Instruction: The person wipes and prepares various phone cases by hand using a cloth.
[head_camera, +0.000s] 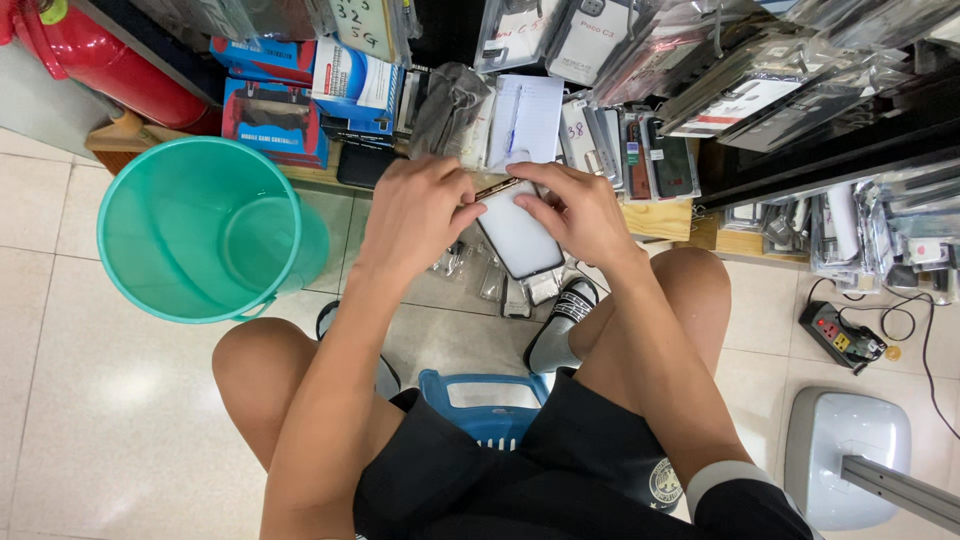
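Flat white-faced smartphone with gold rim (518, 235) held above the tiled floor, just right of the teal plastic bucket (200, 228) — left hand (418, 212) pinches its top-left edge, right hand (575, 212) pinches the right edge, apparently steadying it.

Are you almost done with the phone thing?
Hard to say. Both hands, left hand and right hand, grip the white phone case at its top edge. Empty clear wrappers lie on the floor. Many packaged cases sit on the shelf.
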